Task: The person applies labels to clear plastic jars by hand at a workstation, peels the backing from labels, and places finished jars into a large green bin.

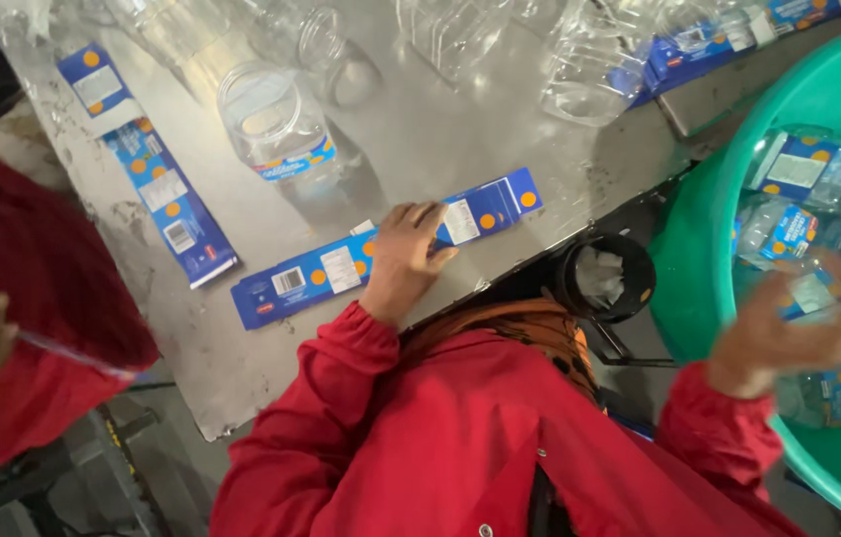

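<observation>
Left hand (405, 261) is pressing flat, fingers spread, on a blue label strip (385, 261) lying lengthwise across the desk (420, 149). Right hand (798, 323), blurred, is reaching open-fingered into the green tub (709, 159) over labelled clear bottles (798, 169); its grip is clamping nothing visible.

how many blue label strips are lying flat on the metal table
3: one label strip at the table's left edge, one under the left hand, one at top right among the clear jars; more may be hidden there.
</observation>
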